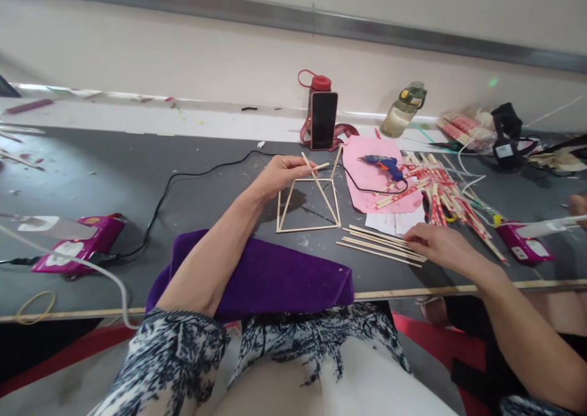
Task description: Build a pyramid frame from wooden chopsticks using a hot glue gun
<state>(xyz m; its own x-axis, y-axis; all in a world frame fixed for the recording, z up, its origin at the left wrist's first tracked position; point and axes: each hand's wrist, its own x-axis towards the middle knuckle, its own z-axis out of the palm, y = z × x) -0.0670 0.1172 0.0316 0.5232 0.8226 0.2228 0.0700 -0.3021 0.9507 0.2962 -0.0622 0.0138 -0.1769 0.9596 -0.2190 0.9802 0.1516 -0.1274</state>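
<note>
My left hand (280, 174) pinches the top of a frame of thin wooden sticks (309, 207) that stands on the dark grey table (114, 177). My right hand (438, 243) rests on a small row of loose wooden sticks (376, 244) lying to the right of the frame, fingers curled over their ends. A blue glue gun (386, 166) lies on a pink sheet (367, 159) beyond the sticks, its black cord running left across the table.
A purple cloth (275, 281) hangs over the table's near edge. A phone (323, 120) leans on a red bottle (318, 89). Red-wrapped chopsticks (443, 193) are piled right. Pink boxes (82, 241) (523, 245) sit at each side. Another person's hand (578, 205) shows far right.
</note>
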